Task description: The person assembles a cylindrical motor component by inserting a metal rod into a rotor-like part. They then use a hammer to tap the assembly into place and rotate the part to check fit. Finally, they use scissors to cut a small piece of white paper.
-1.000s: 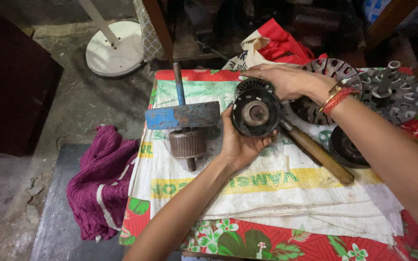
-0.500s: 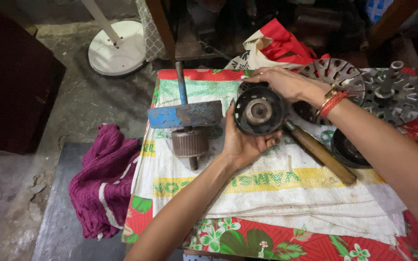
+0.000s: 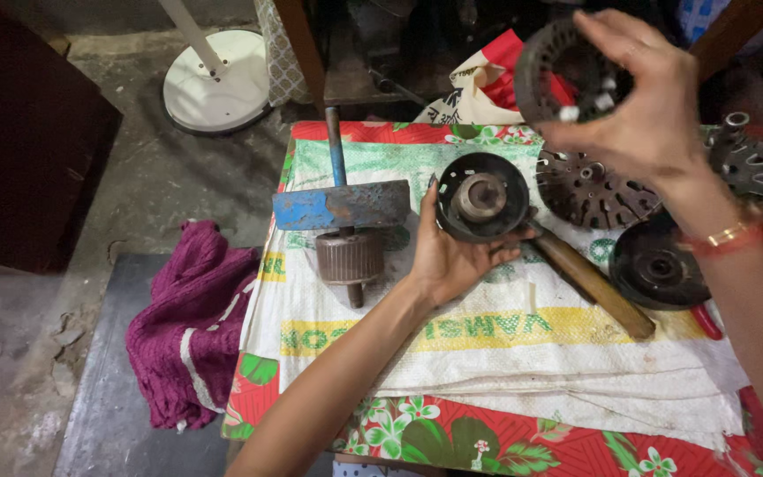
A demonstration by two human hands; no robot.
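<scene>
My left hand (image 3: 452, 261) cups a dark round motor end cover (image 3: 482, 197) with a metal hub in its middle, held just above the white woven sack (image 3: 505, 340). My right hand (image 3: 642, 97) is raised above the table's far side and grips a dark ring-shaped stator (image 3: 567, 75) with white bits on its inner edge. The ring is clear of the cover. Left of my left hand lies a ribbed rotor on a shaft (image 3: 348, 258), under a blue metal bar (image 3: 343, 205).
A wooden-handled tool (image 3: 592, 283) lies to the right of the cover. Slotted metal covers (image 3: 589, 190) (image 3: 752, 163) and a black round part (image 3: 660, 263) sit at the right. A maroon cloth (image 3: 183, 327) hangs off the table's left. A white fan base (image 3: 214, 79) stands on the floor.
My right hand has lifted the ring-shaped stator up and away from the end cover, which stays in my left hand. The camera has moved closer.
</scene>
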